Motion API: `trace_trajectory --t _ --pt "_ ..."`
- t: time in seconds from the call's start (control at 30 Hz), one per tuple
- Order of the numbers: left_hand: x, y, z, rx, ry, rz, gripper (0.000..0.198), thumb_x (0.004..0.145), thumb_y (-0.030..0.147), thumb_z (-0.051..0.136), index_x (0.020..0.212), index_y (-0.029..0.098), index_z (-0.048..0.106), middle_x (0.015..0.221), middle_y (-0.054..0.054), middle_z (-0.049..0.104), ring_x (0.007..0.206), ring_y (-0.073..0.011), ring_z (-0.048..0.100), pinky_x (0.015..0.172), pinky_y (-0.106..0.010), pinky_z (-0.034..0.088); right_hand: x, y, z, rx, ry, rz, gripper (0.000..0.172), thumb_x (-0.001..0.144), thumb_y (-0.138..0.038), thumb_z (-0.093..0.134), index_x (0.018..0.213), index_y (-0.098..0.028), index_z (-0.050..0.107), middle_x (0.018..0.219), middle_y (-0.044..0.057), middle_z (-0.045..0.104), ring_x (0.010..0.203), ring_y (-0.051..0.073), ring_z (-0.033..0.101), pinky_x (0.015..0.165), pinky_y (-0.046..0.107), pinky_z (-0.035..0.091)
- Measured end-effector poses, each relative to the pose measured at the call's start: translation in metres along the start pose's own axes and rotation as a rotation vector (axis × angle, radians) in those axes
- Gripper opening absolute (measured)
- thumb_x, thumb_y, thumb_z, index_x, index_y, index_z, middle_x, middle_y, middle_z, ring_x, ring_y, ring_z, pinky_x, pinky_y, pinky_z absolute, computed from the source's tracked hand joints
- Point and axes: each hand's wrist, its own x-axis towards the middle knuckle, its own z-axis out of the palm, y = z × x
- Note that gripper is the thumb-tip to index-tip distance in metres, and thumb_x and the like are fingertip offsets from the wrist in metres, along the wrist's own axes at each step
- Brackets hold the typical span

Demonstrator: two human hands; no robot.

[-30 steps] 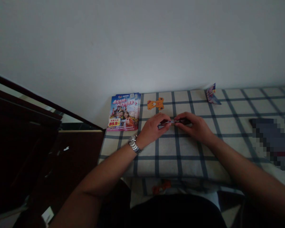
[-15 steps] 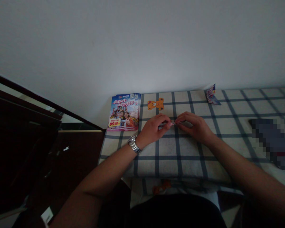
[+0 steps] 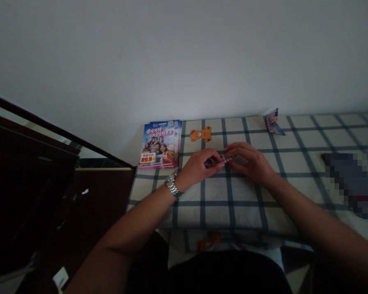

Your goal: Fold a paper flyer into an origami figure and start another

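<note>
Pinching a folded leaflet strip (image 3: 217, 161) between left hand (image 3: 199, 166) and right hand (image 3: 250, 163), both clamped on it (long axis left-right), mid-table (image 3: 233, 196).

Dim, underexposed indoor view; soft diffuse light falls mainly on the wall (image 3: 184, 53), with no source in view and no glare; the cabinet (image 3: 33, 183) at left sinks into near-black, and the lower edge is equally dark; the hands cast only faint shadows on the cloth (image 3: 233, 204); the flyer (image 3: 160, 143) is the most saturated area; wide-angle bending curves the far table edge; a pixelated block (image 3: 352, 183) masks the right side; fine detail is soft and noisy.
</note>
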Motion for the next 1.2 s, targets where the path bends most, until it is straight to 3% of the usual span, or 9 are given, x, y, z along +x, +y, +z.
trace_trajectory --t 0.13,0.27,0.43,0.73,0.9,1.2 --pt "0.0 0.001 0.0 -0.014 0.045 -0.032 0.013 0.1 0.033 0.068 0.102 0.02 0.068 0.099 -0.002 0.073 0.086 -0.014 0.067 0.078 -0.027 0.053 0.001 0.0 -0.001 0.002 0.109 0.062 0.038 0.089 -0.023 0.077 0.125 -0.029 0.065 0.135 0.01 0.066 0.128 0.031 0.064 0.108 0.052 0.055" --pt "0.0 -0.001 0.001 -0.059 0.131 -0.061 0.015 0.101 0.034 0.067 0.104 0.019 0.067 0.1 -0.003 0.072 0.088 -0.0137 0.068 0.078 -0.026 0.056 0.0 0.001 -0.001 0.056 0.246 0.18 0.028 0.088 -0.035 0.08 0.107 -0.028 0.062 0.121 0.009 0.064 0.115 0.028 0.065 0.092 0.045 0.062" --pt "0.002 0.001 0.003 -0.109 0.191 -0.091 0.016 0.1 0.034 0.069 0.104 0.019 0.066 0.102 -0.005 0.071 0.091 -0.0144 0.07 0.079 -0.026 0.061 -0.001 -0.001 0.004 0.224 0.16 0.367 0.025 0.094 -0.048 0.075 0.095 -0.025 0.063 0.093 0.004 0.068 0.084 0.021 0.069 0.076 0.037 0.063" --pt "0.0 0.003 0.012 -0.245 0.154 -0.114 0.038 0.098 0.033 0.072 0.133 0.023 0.06 0.125 -0.011 0.07 0.105 -0.0182 0.073 0.084 -0.028 0.065 0.0 -0.009 0.011 0.455 0.042 0.468 0.032 0.091 -0.053 0.078 0.106 -0.027 0.069 0.104 0.006 0.08 0.095 0.026 0.078 0.085 0.042 0.067" --pt "0.0 0.003 0.014 -0.234 0.132 -0.088 0.041 0.097 0.034 0.075 0.133 0.022 0.061 0.122 -0.01 0.072 0.103 -0.0186 0.074 0.088 -0.032 0.065 -0.001 -0.01 0.011 0.491 0.026 0.476 0.033 0.091 -0.053 0.078 0.108 -0.026 0.069 0.106 0.006 0.081 0.097 0.026 0.079 0.087 0.044 0.067" --pt "-0.002 0.003 0.016 -0.292 0.102 -0.139 0.046 0.094 0.039 0.078 0.132 0.022 0.059 0.123 -0.011 0.072 0.104 -0.0209 0.075 0.077 -0.028 0.067 0.001 -0.015 0.011 0.525 0.049 0.465 0.033 0.089 -0.051 0.081 0.108 -0.027 0.068 0.103 0.005 0.079 0.094 0.024 0.078 0.088 0.041 0.067"
